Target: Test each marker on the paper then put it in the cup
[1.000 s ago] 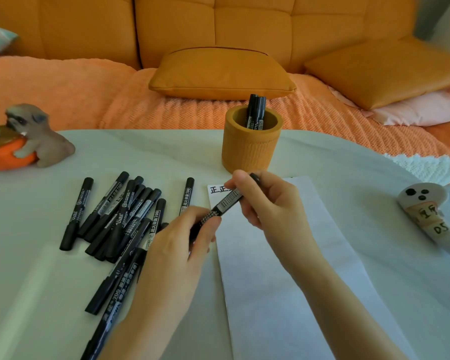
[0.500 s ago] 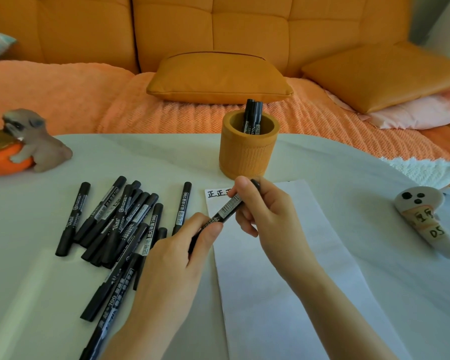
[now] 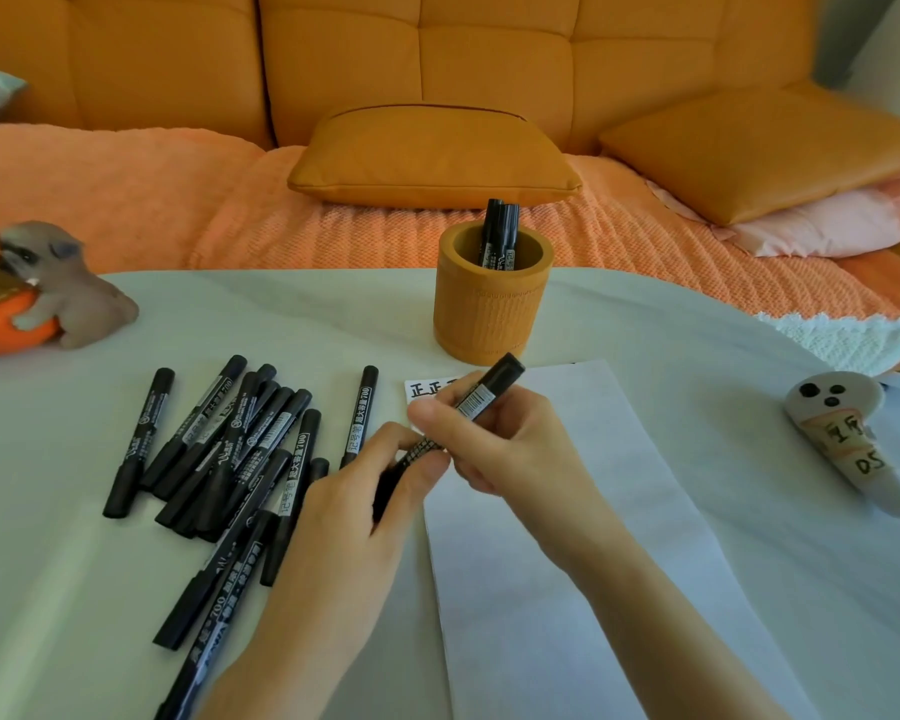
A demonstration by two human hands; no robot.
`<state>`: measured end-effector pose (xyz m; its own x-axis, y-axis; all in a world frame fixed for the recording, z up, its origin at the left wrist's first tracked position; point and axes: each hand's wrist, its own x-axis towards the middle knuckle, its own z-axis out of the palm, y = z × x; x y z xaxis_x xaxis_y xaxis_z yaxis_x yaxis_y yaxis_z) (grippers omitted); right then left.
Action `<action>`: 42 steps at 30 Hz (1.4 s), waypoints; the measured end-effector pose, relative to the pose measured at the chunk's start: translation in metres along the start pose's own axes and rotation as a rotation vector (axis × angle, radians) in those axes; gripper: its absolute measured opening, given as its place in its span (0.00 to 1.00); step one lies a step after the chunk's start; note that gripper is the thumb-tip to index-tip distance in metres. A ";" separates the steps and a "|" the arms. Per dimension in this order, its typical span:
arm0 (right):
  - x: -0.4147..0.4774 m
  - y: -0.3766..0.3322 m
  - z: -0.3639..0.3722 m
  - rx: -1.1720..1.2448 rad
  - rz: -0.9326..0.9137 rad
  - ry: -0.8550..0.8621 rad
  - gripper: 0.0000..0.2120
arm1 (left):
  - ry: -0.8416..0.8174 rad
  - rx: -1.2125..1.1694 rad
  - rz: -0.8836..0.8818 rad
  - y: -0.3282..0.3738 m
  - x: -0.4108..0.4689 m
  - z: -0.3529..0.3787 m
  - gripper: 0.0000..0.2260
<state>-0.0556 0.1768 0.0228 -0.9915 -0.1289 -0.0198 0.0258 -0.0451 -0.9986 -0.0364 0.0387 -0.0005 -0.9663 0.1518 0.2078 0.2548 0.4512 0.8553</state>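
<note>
1. One black marker is held in the air by both hands, tilted, over the top left corner of the paper, just in front of the cup.
2. Right hand pinches the marker's upper half, thumb and fingers closed round the barcode label; the far end sticks out past the fingers toward the cup.
3. Left hand pinches the lower end of the same marker, fingers curled tight on it.
4. Cannot tell whether the cap is on or off; the fingers hide it.
5. Paper lies flat on the white table, with black written characters at its top left corner, partly covered by the right hand.
6. Cup is orange, upright, just beyond the paper's top edge; two or three black markers stand in it.
7. Loose pile of black markers lies on the table left of the paper, some overlapping; one lies just beside the left hand.
8. Dog figurine on an orange base sits at the far left table edge.
9. White ghost-like toy lies at the right, well apart from the paper.
10. Orange sofa with cushions behind the table.
</note>
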 end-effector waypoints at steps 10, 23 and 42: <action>0.019 0.007 -0.034 0.070 -0.071 0.297 0.08 | -0.126 0.008 -0.070 -0.014 -0.005 0.008 0.11; 0.065 0.040 -0.054 -0.194 0.008 0.529 0.12 | -0.186 0.174 -0.012 -0.025 -0.004 0.016 0.09; 0.078 0.063 -0.050 -0.312 -0.036 0.564 0.11 | -0.239 0.150 -0.050 -0.025 -0.002 0.017 0.08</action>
<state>-0.1374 0.2139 -0.0442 -0.9080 0.4119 0.0762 0.0376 0.2615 -0.9645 -0.0407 0.0423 -0.0302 -0.9465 0.3210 0.0346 0.2269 0.5853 0.7785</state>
